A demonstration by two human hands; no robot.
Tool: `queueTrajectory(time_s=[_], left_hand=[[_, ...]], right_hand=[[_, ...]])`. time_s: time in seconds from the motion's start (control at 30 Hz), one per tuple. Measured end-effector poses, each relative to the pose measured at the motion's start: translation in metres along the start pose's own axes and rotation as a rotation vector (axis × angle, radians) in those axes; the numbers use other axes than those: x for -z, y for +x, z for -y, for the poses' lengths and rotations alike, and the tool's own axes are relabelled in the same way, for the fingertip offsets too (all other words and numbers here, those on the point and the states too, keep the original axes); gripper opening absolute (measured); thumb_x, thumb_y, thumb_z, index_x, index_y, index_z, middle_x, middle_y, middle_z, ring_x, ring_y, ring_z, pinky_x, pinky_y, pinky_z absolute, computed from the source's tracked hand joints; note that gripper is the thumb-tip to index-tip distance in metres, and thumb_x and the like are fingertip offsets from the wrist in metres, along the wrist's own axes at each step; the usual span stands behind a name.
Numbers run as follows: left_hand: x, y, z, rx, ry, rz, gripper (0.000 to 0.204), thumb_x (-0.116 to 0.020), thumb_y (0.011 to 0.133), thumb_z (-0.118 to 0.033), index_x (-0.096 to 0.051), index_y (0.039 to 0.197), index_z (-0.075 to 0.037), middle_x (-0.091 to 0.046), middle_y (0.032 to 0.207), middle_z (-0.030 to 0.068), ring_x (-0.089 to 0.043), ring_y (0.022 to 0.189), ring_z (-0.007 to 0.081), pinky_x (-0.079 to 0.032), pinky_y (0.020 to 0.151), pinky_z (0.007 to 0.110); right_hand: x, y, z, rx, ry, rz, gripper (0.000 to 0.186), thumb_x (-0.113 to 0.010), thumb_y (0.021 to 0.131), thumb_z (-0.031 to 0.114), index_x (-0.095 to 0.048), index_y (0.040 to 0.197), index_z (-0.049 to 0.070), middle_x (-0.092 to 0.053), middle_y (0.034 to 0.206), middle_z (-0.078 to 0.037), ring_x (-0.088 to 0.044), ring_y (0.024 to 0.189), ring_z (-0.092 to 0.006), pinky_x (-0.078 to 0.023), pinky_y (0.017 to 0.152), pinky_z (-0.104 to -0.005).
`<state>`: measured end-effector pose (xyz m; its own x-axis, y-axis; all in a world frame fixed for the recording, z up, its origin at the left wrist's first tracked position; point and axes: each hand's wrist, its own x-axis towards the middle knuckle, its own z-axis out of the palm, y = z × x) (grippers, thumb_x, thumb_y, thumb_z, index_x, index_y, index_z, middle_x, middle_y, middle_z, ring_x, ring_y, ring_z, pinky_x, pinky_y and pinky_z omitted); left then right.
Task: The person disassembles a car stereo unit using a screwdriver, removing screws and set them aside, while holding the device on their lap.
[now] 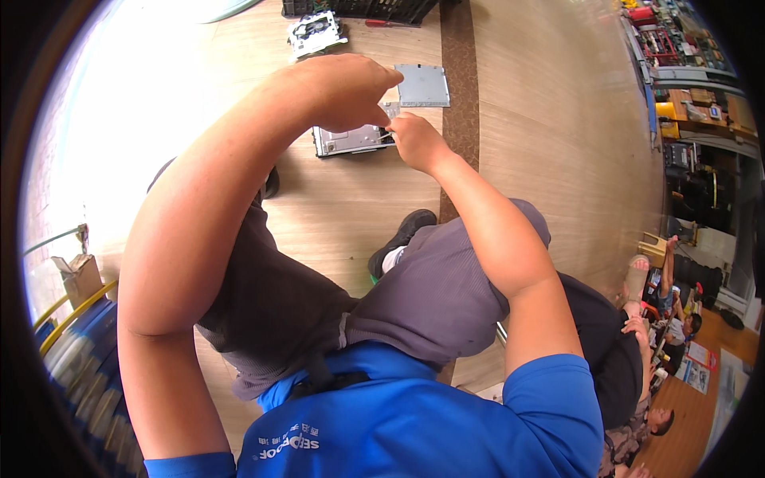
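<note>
My left hand (355, 92) is over an open metal electronic unit (344, 142) on the floor, index finger reaching toward a flat grey metal panel (424, 86), thumb lower, near my right hand; its fingers are apart, though some are hidden. My right hand (416, 142) is closed on a thin silver tool (386, 135) at the unit’s right side; the tool’s tip is too small to make out. The panel lies just beyond the unit. Farther back is a silver mechanism (317, 32).
A black crate (358, 8) and red-handled tool (382, 23) lie at the back. My knees and shoe (394, 239) are below my hands. Other people (653, 422) sit at the right, near cluttered shelving (677, 48). Blue items in a yellow rack (76, 350) stand at the left.
</note>
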<state>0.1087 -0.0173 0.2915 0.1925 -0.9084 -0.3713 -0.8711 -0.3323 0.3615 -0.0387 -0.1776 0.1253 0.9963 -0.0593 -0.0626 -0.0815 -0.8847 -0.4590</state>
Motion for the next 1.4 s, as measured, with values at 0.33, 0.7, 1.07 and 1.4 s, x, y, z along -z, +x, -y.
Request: queueTrajectory(time_s=[0.33,0.7,1.07,1.4], left_hand=[[0.001,0.01,-0.018,-0.055,0.0,0.013,0.059,-0.067,0.089,-0.024,-0.047,0.14,-0.005,-0.059,0.127,0.0171,-0.058,0.117,0.0342,-0.047,0.099,0.043],[-0.001,0.009,-0.023,-0.052,0.021,0.007,0.058,-0.068,0.088,-0.025,-0.049,0.14,-0.008,-0.06,0.126,0.0149,-0.059,0.116,0.033,-0.048,0.098,0.043],[-0.001,0.007,-0.019,-0.064,0.011,0.0,0.058,-0.068,0.088,-0.025,-0.049,0.139,-0.005,-0.06,0.123,0.0167,-0.059,0.114,0.0336,-0.049,0.095,0.042],[-0.018,0.015,-0.021,-0.124,0.113,-0.147,0.042,-0.072,0.082,-0.027,-0.061,0.118,-0.009,-0.069,0.102,0.0171,-0.067,0.097,0.0356,-0.055,0.081,0.048]], right_hand=[[-0.018,-0.005,-0.011,0.018,0.061,-0.038,0.013,-0.051,0.085,0.003,-0.06,0.094,-0.001,-0.063,0.09,-0.025,-0.061,0.09,-0.0432,-0.049,0.079,-0.0484],[-0.016,-0.006,-0.005,-0.021,0.081,-0.087,0.011,-0.053,0.083,0.004,-0.063,0.084,-0.001,-0.063,0.085,-0.025,-0.063,0.085,-0.0416,-0.05,0.076,-0.0486],[-0.014,-0.006,0.003,-0.166,0.068,-0.006,0.014,-0.052,0.088,0.009,-0.058,0.095,-0.001,-0.063,0.09,-0.025,-0.06,0.091,-0.0442,-0.048,0.076,-0.0487],[-0.047,-0.022,0.0,-0.156,0.159,-0.098,0.036,-0.054,0.092,0.024,-0.05,0.125,0.008,-0.066,0.103,-0.025,-0.061,0.094,-0.0462,-0.049,0.076,-0.054]])
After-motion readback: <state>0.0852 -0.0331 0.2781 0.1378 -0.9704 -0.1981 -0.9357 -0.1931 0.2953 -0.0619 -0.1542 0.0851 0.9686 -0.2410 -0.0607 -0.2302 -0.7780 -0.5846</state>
